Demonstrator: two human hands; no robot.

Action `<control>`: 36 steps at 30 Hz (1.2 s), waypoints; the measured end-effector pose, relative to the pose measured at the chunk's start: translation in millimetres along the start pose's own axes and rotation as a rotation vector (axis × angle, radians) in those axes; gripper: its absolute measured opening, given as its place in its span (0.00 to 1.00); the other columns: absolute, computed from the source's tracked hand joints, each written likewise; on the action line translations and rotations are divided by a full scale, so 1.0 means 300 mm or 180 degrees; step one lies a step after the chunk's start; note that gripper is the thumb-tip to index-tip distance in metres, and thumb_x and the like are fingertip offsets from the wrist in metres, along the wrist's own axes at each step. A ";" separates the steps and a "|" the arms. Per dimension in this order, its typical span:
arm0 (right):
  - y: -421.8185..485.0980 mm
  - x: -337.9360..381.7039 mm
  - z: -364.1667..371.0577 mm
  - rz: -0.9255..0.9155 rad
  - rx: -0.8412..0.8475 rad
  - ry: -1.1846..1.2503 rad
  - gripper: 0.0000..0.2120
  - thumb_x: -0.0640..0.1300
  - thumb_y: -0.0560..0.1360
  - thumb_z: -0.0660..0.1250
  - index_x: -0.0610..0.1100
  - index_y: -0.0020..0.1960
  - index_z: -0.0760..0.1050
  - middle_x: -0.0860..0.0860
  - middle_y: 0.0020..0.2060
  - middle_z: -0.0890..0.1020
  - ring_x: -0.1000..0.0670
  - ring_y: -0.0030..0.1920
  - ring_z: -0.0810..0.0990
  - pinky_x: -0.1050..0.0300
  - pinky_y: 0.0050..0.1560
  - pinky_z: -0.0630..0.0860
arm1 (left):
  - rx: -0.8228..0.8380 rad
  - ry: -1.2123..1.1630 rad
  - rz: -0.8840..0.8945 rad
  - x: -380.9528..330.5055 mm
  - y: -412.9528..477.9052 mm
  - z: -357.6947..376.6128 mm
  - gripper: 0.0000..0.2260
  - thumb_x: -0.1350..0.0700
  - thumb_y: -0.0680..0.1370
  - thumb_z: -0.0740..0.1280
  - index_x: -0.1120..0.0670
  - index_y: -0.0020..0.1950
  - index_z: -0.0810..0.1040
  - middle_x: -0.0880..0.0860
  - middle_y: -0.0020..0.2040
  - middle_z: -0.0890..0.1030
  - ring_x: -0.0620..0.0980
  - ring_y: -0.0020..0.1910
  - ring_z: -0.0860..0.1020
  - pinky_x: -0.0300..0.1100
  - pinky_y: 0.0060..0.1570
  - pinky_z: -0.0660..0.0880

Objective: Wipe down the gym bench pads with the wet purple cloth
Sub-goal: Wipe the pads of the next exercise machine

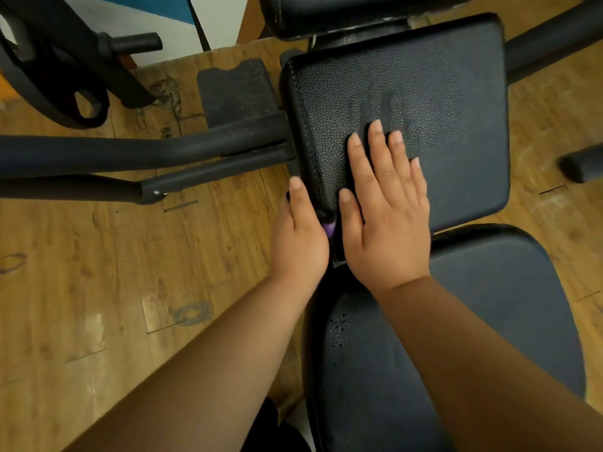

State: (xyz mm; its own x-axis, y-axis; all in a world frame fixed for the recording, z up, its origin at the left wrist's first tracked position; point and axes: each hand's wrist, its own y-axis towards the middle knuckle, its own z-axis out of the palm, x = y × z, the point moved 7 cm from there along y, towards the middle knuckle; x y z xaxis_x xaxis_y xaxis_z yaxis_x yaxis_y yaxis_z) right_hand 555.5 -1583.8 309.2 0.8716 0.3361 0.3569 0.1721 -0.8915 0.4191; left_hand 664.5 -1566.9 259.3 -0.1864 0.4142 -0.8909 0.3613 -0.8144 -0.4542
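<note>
Nearest to me, on the near side of the square pad (440, 93), lies the rounded seat pad (489, 321), black and pebbled, with a cluster of small nicks (337, 324) near its left side. My right forearm crosses over it; my left forearm runs above the wooden floor (98, 288) beside it.

At the square pad's near-left corner, my left hand (300, 236) lies against the pad's left side. The purple cloth (329, 228) is under this hand: a fold peeks out at the corner between my two hands, and a sliver shows on the hand's outer side. Only one straight digit shows along the pad's edge, so I cannot tell whether I grip the cloth or merely press it there.

My right hand (385, 216) lies flat and released on the square pad's top surface, left of its middle, fingers straight and slightly spread, grasping nothing. Just beyond the fingertips the leather carries a few darker streaks (388, 106).

Left of the square pad, black frame tubes (130, 151) reach out over the floor, with a flat black footplate (238, 89) behind them. Farther left and back rests a weight plate (49, 76). Right of the pad, a foam roller end (580, 164) pokes in. Beyond the pad's far edge sits another black pad (359, 14).
</note>
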 end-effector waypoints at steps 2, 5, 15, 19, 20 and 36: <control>-0.005 -0.005 0.000 -0.0028 -0.0141 0.0038 0.23 0.46 0.81 0.54 0.44 0.75 0.63 0.45 0.75 0.63 0.46 0.76 0.57 0.50 0.76 0.49 | -0.0083 -0.0234 -0.0044 -0.015 0.037 0.006 0.17 0.45 0.84 0.49 0.50 0.57 0.75 0.45 0.47 0.81 0.33 0.34 0.79 0.25 0.30 0.71; -0.005 -0.008 -0.003 -0.0039 -0.0251 0.0167 0.22 0.43 0.80 0.55 0.43 0.74 0.66 0.44 0.74 0.65 0.45 0.76 0.59 0.50 0.76 0.50 | -0.0131 -0.0068 0.0210 -0.024 0.025 0.013 0.16 0.46 0.84 0.49 0.48 0.58 0.74 0.41 0.48 0.78 0.31 0.38 0.78 0.24 0.32 0.70; -0.009 -0.018 -0.007 -0.0052 -0.0237 0.0426 0.22 0.42 0.79 0.54 0.41 0.72 0.67 0.43 0.73 0.66 0.45 0.76 0.59 0.49 0.76 0.50 | -0.0538 0.0393 0.0770 -0.046 0.054 0.005 0.22 0.44 0.84 0.48 0.52 0.71 0.70 0.46 0.65 0.76 0.43 0.63 0.74 0.34 0.59 0.72; -0.006 -0.019 -0.008 -0.0049 -0.0241 0.0513 0.22 0.42 0.79 0.54 0.40 0.72 0.68 0.43 0.73 0.67 0.46 0.75 0.59 0.51 0.76 0.50 | -0.0283 0.0846 0.1389 -0.005 -0.077 0.021 0.25 0.49 0.82 0.51 0.58 0.77 0.58 0.53 0.75 0.64 0.35 0.70 0.60 0.25 0.67 0.57; -0.007 -0.020 -0.009 -0.0044 -0.0240 0.0546 0.22 0.42 0.79 0.54 0.40 0.72 0.68 0.42 0.73 0.67 0.46 0.75 0.60 0.51 0.76 0.50 | -0.0189 0.0966 0.1507 0.007 -0.111 0.024 0.26 0.51 0.82 0.52 0.60 0.78 0.56 0.55 0.77 0.61 0.36 0.72 0.58 0.23 0.66 0.54; -0.010 -0.033 -0.032 -0.0066 0.0082 0.0946 0.22 0.41 0.80 0.52 0.40 0.73 0.66 0.44 0.74 0.65 0.52 0.76 0.55 0.53 0.77 0.46 | 0.0080 0.1681 0.1777 0.018 -0.124 0.030 0.31 0.49 0.81 0.53 0.62 0.78 0.45 0.64 0.78 0.51 0.56 0.78 0.52 0.27 0.71 0.49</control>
State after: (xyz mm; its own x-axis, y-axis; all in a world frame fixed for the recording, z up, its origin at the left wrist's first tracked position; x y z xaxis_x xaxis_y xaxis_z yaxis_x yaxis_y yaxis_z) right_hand 542.0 -1581.5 312.3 0.6959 0.4251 0.5788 0.2033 -0.8896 0.4089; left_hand 641.7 -1538.0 271.4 0.4808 0.0728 -0.8738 0.2515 -0.9661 0.0578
